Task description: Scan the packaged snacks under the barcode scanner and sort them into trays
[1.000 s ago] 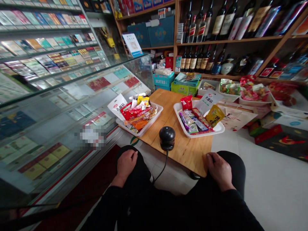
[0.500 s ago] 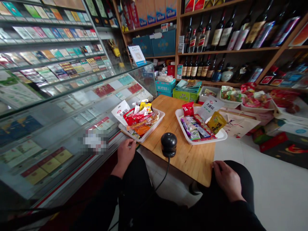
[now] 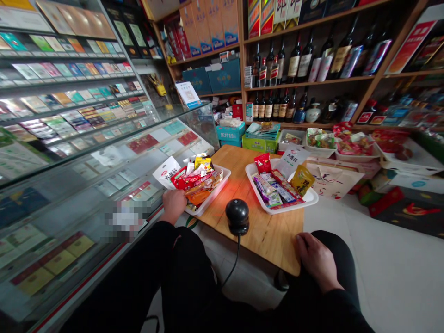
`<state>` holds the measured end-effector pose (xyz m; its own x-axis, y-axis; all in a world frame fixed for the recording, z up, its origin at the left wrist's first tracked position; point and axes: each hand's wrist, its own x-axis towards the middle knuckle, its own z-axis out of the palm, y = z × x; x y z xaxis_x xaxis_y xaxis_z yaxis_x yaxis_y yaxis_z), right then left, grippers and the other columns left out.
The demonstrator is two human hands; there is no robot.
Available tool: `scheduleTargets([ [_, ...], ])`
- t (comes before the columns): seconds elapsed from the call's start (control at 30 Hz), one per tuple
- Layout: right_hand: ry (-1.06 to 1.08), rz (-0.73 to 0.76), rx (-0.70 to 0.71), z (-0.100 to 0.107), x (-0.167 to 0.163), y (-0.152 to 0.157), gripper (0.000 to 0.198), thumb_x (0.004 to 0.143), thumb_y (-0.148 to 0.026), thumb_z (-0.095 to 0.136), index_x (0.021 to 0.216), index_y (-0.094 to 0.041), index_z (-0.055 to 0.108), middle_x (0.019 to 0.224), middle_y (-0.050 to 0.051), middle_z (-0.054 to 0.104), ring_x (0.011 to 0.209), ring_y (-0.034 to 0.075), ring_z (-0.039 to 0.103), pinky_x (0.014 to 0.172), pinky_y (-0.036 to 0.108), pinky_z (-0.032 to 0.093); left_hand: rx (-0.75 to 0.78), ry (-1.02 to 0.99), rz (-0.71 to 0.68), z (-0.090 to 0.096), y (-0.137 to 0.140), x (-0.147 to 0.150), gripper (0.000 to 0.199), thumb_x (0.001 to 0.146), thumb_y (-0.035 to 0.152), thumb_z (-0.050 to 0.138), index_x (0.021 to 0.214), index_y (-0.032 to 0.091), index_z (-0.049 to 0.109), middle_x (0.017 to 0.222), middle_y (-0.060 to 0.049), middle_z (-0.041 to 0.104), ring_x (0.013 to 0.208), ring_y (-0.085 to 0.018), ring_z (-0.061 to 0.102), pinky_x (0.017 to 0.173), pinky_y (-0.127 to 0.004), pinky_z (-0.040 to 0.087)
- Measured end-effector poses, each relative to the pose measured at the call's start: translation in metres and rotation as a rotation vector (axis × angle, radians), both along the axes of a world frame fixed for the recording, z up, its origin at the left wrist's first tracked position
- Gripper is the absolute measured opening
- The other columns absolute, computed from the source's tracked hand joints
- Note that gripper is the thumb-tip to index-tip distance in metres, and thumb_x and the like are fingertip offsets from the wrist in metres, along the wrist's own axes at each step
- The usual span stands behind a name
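On the wooden surface (image 3: 274,236), a red glow (image 3: 237,184) newly appears. Left hand (image 3: 174,205) now reaches the snack tray (image 3: 215,194) at ten o'clock, bringing packets (image 3: 198,178) within reach; grip cannot be determined. Right hand (image 3: 319,261), four o'clock, rests released.

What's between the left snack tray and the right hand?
In the head view, the black dome-shaped device stands between the left snack tray and the right hand, on the wooden tabletop; red light shows on the wood beyond it.
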<state>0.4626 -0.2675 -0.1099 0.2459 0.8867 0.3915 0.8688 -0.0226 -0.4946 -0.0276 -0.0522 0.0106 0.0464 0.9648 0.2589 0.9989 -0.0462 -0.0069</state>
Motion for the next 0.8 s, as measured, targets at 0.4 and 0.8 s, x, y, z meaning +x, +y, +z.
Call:
scheduleTargets([
  [0.4, 0.295, 0.231, 0.165, 0.06, -0.034, 0.048, 0.026, 0.098, -0.042, 0.056, 0.095, -0.021, 0.072, 0.089, 0.006, 0.075, 0.078, 0.021, 0.072, 0.073, 0.031, 0.054, 0.316, -0.251, -0.162, 0.058, -0.013, 0.018, 0.028, 0.099, 0.032, 0.039, 0.097, 0.019, 0.063, 0.1, -0.012, 0.068, 0.097, -0.027, 0.061, 0.093, -0.038, 0.044],
  [0.8, 0.309, 0.743, 0.278, 0.155, -0.097, 0.209, 0.05, 0.089, -0.027, 0.069, 0.138, -0.019, 0.059, 0.129, 0.013, 0.066, 0.109, 0.023, 0.065, 0.091, 0.037, 0.054, 0.114, -0.426, -0.364, 0.149, -0.019, 0.107, 0.022, 0.095, 0.035, 0.051, 0.095, 0.022, 0.068, 0.096, -0.001, 0.073, 0.087, -0.02, 0.065, 0.082, -0.03, 0.048],
])
